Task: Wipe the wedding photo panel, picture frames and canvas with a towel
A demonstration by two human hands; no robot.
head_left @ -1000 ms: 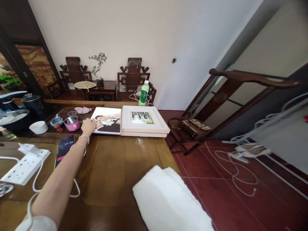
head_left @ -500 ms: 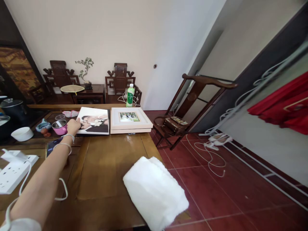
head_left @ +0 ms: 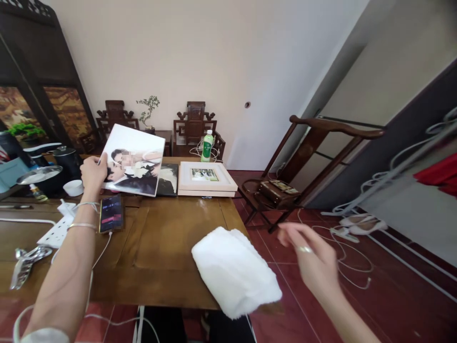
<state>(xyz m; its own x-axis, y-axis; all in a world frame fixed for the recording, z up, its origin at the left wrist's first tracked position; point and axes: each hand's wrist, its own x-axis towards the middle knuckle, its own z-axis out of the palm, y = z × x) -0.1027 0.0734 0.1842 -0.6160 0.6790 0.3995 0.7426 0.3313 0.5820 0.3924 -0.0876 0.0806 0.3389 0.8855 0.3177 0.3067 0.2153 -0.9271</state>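
Observation:
My left hand [head_left: 94, 172] is closed on the left edge of a photo panel [head_left: 139, 159], with the thumb on its front. The panel is white-edged with a picture of two people in dark and white clothes, and it is raised and tilted towards me. A darker picture album or panel [head_left: 168, 180] lies partly hidden behind it. Beside that is a pale picture frame [head_left: 226, 178] with a small photo inside. My right hand [head_left: 310, 252], wearing a ring, hangs over the floor right of the table, its fingers curled together with nothing visible in them.
A folded white fluffy cloth [head_left: 235, 271] lies at the table's near right corner. A phone [head_left: 111, 214], a power strip [head_left: 57, 231] and a white cup [head_left: 74, 187] are near my left arm. A green-labelled bottle [head_left: 207, 146] stands behind the frame; a wooden chair [head_left: 282, 171] is right.
My left hand has lifted the photo panel off the table and tilted it up, uncovering part of the darker one beneath. My right hand has come into view, and the view has shifted left.

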